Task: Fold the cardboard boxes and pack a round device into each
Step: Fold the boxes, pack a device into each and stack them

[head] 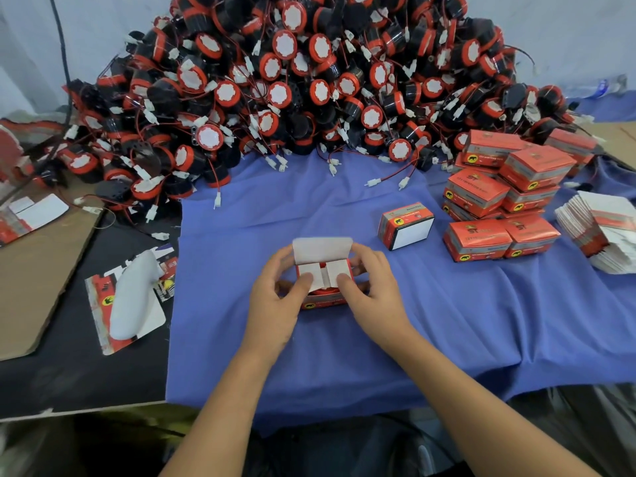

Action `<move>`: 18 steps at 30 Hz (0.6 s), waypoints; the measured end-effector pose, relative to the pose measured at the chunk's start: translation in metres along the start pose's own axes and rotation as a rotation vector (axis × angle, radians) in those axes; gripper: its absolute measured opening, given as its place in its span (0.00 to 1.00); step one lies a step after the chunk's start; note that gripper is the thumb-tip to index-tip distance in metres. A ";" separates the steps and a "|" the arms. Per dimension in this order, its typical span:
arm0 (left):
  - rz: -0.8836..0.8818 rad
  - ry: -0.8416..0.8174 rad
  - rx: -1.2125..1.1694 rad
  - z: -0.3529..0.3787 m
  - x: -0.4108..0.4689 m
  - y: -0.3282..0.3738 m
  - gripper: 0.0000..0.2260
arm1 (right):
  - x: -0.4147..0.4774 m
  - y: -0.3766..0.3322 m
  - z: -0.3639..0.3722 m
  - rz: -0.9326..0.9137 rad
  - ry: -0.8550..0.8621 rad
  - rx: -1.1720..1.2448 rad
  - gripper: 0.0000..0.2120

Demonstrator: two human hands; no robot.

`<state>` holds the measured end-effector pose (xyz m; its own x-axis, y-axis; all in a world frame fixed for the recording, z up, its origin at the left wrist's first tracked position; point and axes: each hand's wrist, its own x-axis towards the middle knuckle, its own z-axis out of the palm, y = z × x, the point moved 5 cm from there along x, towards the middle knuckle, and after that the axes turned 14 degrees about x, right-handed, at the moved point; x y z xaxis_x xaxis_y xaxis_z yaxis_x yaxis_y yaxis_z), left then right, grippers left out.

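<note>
A small red cardboard box (323, 299) sits on the blue cloth (309, 356) in front of me, its white top flap (321, 249) standing up. A red round device shows inside it under two white side flaps. My left hand (275, 301) grips the box's left side, thumb pressing the left flap. My right hand (370, 290) grips the right side, thumb pressing the right flap. Behind lies a huge heap of round red-and-black devices (309, 80) with wires and white plugs.
One folded box (406, 226) stands alone at right. Several closed red boxes (499, 201) are stacked further right, beside a stack of flat box blanks (602, 232). At left, on dark table and brown cardboard (38, 277), lie flat blanks and a white object (132, 297).
</note>
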<state>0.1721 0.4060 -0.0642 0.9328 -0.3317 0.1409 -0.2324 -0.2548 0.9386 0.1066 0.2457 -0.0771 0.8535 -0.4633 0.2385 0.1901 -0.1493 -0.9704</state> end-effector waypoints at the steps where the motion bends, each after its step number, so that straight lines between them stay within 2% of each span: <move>1: -0.010 -0.002 -0.006 0.000 0.000 -0.001 0.14 | 0.000 -0.003 0.000 -0.025 -0.003 -0.006 0.17; 4: -0.032 -0.021 -0.037 0.000 -0.004 -0.006 0.14 | -0.004 -0.011 0.001 -0.073 -0.036 -0.007 0.14; 8: -0.010 -0.046 -0.037 -0.002 -0.006 -0.006 0.07 | -0.008 -0.015 0.005 -0.033 -0.141 0.016 0.17; 13: 0.028 -0.154 -0.027 -0.003 -0.011 -0.008 0.14 | -0.008 -0.011 0.005 0.035 -0.168 0.020 0.18; 16: 0.029 -0.139 -0.003 -0.003 -0.011 -0.011 0.15 | -0.008 -0.008 0.002 0.067 -0.152 0.056 0.19; 18: 0.075 -0.108 0.095 -0.004 -0.011 -0.012 0.16 | -0.007 -0.006 0.001 0.063 -0.146 0.048 0.19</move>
<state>0.1651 0.4161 -0.0757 0.8780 -0.4475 0.1697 -0.3298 -0.3088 0.8921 0.1003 0.2510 -0.0728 0.9251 -0.3384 0.1722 0.1537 -0.0809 -0.9848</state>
